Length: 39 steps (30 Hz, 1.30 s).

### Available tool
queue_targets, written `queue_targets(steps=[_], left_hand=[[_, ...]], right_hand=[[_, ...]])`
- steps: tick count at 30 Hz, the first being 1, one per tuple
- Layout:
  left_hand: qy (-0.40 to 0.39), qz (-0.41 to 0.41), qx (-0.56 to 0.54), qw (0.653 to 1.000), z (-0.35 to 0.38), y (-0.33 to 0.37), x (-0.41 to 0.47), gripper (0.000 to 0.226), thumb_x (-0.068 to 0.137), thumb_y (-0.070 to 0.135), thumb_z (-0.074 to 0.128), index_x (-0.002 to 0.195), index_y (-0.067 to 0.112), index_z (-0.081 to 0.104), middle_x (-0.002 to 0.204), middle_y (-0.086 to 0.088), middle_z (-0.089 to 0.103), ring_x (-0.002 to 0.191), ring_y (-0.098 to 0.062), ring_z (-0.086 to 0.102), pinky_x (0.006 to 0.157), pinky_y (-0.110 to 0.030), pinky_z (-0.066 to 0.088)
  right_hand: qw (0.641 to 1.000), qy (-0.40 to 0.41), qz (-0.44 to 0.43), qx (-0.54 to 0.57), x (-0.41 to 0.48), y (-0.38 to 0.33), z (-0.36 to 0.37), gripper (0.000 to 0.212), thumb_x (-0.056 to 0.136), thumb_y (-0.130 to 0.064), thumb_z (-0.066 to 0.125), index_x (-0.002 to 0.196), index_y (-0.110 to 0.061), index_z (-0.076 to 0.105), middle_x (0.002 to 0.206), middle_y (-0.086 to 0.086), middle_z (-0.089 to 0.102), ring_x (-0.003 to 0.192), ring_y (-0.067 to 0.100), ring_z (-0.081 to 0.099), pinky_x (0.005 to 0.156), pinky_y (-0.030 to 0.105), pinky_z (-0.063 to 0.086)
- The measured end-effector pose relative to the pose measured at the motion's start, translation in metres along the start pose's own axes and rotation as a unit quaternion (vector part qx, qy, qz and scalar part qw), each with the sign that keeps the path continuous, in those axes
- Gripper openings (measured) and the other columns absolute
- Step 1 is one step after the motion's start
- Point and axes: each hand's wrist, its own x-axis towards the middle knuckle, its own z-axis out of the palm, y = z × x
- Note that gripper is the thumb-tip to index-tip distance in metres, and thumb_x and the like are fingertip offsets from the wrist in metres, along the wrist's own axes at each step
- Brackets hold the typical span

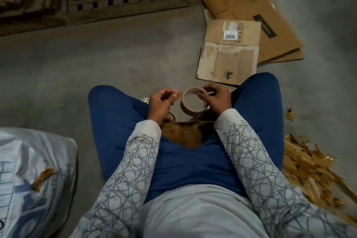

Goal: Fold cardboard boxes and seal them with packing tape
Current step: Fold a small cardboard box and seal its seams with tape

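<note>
- Person sits cross-legged on the concrete floor point(96, 54), hands raised over the lap.
- Right hand point(219, 99) grips the packing tape roll point(188, 111). Fingers curl over the top rim, and the roll is tilted so its open core faces up.
- Left hand point(161, 102) pinches the loose tape end point(179, 94) between thumb and fingertips, just beside the roll. Only a short strip is peeled off.
- Flattened cardboard box point(229, 52) with a barcode label lies on the floor ahead, just past the right knee. Nothing sits between it and the hands.
- Larger flattened cardboard sheets point(270, 25) lie under and behind it, fanned out to the right.
- Crumpled brown tape wad point(185, 133) sits in the lap, directly below the roll, between the forearms.
- Heap of torn tape scraps point(313, 170) lies on the floor against the right thigh. One stray scrap point(289, 114) lies further forward.
- White printed sack point(34, 170) lies on the floor to the left, near the left knee, with a twisted tape strip point(43, 177) stuck on it.
- Wooden pallet point(125, 0) lies along the far edge, well apart from the hands. It's dark there, so detail is unclear.
- Something white with holes point(144, 100) shows behind the left hand. It's mostly hidden, so I can't identify it.
</note>
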Motion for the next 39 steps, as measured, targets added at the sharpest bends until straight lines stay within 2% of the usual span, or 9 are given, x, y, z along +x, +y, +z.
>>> queue_targets(steps=[2,8,11,14,17,21,26,30,39], left_hand=[[0.002,-0.010,0.002,1.000,0.000,0.005,0.014,0.013,0.094,0.007,0.069,0.093,0.019,0.072,0.089,-0.007,0.073,0.079,-0.017,0.064,0.071,-0.034,0.052],[-0.085,0.070,0.153,0.982,0.004,0.032,0.083,0.007,0.093,0.014,0.072,0.099,0.016,0.074,0.084,0.007,0.071,0.074,0.000,0.064,0.067,-0.018,0.051],[-0.142,0.114,0.252,0.950,0.019,0.054,0.140,0.008,0.090,0.017,0.074,0.098,0.015,0.076,0.087,-0.001,0.073,0.080,-0.016,0.067,0.080,-0.033,0.057],[-0.187,0.136,0.299,0.926,0.045,0.073,0.193,0.008,0.091,0.018,0.073,0.098,0.016,0.075,0.087,-0.003,0.072,0.079,-0.019,0.067,0.078,-0.031,0.057],[-0.202,0.076,0.246,0.945,0.073,0.072,0.239,0.006,0.090,0.014,0.073,0.096,0.017,0.073,0.085,-0.006,0.073,0.070,-0.016,0.065,0.059,-0.023,0.052],[-0.181,0.003,0.185,0.966,0.106,0.032,0.288,0.011,0.088,0.016,0.076,0.084,0.026,0.072,0.081,-0.007,0.075,0.066,-0.017,0.065,0.057,-0.031,0.048],[-0.128,-0.059,0.191,0.971,0.128,-0.040,0.332,0.011,0.085,0.012,0.077,0.083,0.023,0.074,0.075,-0.003,0.072,0.060,-0.013,0.061,0.045,-0.017,0.043],[-0.115,-0.127,0.199,0.965,0.134,-0.106,0.354,0.010,0.084,0.013,0.078,0.083,0.022,0.075,0.073,0.001,0.071,0.058,-0.012,0.060,0.045,-0.017,0.042],[-0.113,-0.200,0.188,0.955,0.191,-0.186,0.371,0.013,0.084,0.015,0.080,0.077,0.025,0.076,0.077,0.000,0.076,0.057,-0.014,0.066,0.051,-0.024,0.052]], right_hand=[[0.999,0.009,0.021,0.036,0.004,0.001,-0.001,0.016,0.082,-0.021,0.084,0.097,-0.020,0.078,0.087,-0.009,0.074,0.076,0.003,0.070,0.068,0.023,0.057],[0.997,-0.008,0.057,0.056,0.059,-0.008,-0.017,0.017,0.085,-0.019,0.082,0.099,-0.012,0.076,0.085,0.005,0.076,0.069,0.029,0.074,0.055,0.036,0.059],[0.999,-0.025,0.044,-0.013,0.114,-0.014,-0.032,0.013,0.085,-0.019,0.080,0.097,-0.018,0.075,0.089,0.002,0.075,0.072,0.025,0.073,0.057,0.040,0.062],[0.995,-0.008,0.038,-0.096,0.168,-0.014,-0.044,0.019,0.083,-0.025,0.080,0.102,-0.021,0.077,0.098,0.000,0.076,0.090,0.019,0.073,0.073,0.039,0.063],[0.987,0.017,0.049,-0.155,0.218,-0.002,-0.054,0.019,0.083,-0.027,0.077,0.102,-0.025,0.078,0.101,-0.002,0.077,0.095,0.016,0.071,0.085,0.039,0.060],[0.979,0.051,0.085,-0.177,0.268,0.040,-0.043,0.018,0.086,-0.029,0.074,0.103,-0.025,0.078,0.102,-0.002,0.077,0.095,0.018,0.071,0.085,0.033,0.057],[0.976,0.053,0.113,-0.178,0.298,0.118,0.012,0.018,0.089,-0.023,0.068,0.103,-0.020,0.078,0.101,0.002,0.077,0.096,0.021,0.071,0.082,0.026,0.052],[0.975,0.042,0.188,-0.115,0.303,0.189,0.055,0.014,0.084,-0.026,0.068,0.095,-0.025,0.077,0.094,-0.001,0.076,0.079,0.026,0.073,0.071,0.048,0.062],[0.941,0.150,0.303,-0.018,0.270,0.297,0.093,0.016,0.080,-0.031,0.069,0.095,-0.029,0.075,0.090,-0.012,0.075,0.085,0.015,0.072,0.074,0.046,0.062]])
